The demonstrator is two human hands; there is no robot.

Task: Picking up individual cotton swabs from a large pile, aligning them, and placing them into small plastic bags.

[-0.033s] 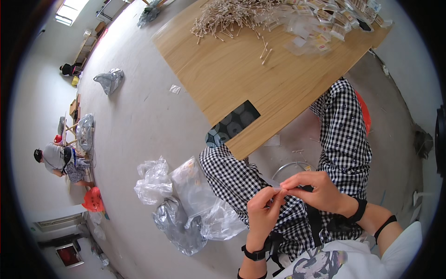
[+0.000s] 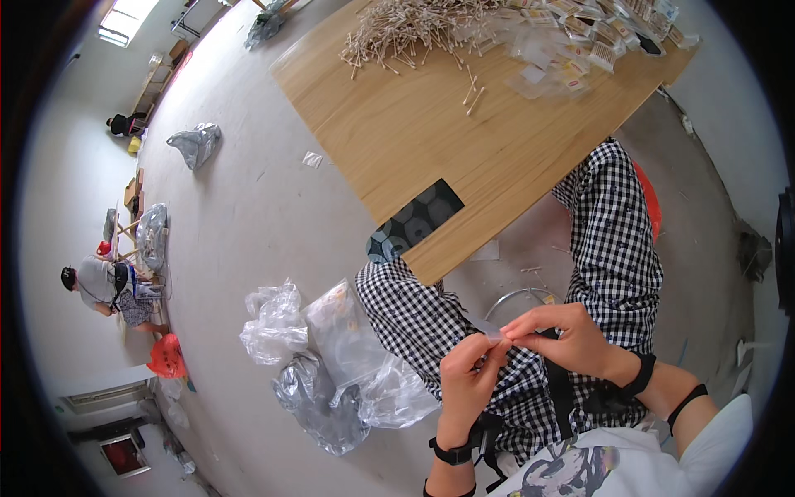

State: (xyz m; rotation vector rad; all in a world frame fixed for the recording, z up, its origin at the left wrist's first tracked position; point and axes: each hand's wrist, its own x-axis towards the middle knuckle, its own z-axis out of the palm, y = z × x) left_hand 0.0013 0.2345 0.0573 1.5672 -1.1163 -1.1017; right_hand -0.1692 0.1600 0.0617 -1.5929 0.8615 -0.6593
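Over my lap, my left hand (image 2: 469, 379) and my right hand (image 2: 573, 340) meet at the fingertips, both pinched closed. Between them is a small piece of clear plastic film (image 2: 483, 326), perhaps a little bag; most of it is hidden by the fingers or too faint to make out. Beyond my hands, the wooden table (image 2: 364, 124) carries a heap of cotton swabs (image 2: 414, 35) at its far side. Several small clear packets (image 2: 580, 43), some with swabs inside, lie at the far right. A few loose swabs (image 2: 474, 101) rest nearer to me.
A dark, circle-patterned rectangular object (image 2: 418, 219) lies at the table's near left corner. Clear and grey plastic bags (image 2: 321, 402) sit on the floor at my left. A metal ring (image 2: 520, 296) shows between my legs. Another person (image 2: 103, 282) is far left, beside a red bag (image 2: 166, 356).
My hands have barely shifted. Slightly more of the clear film shows above my fingertips.
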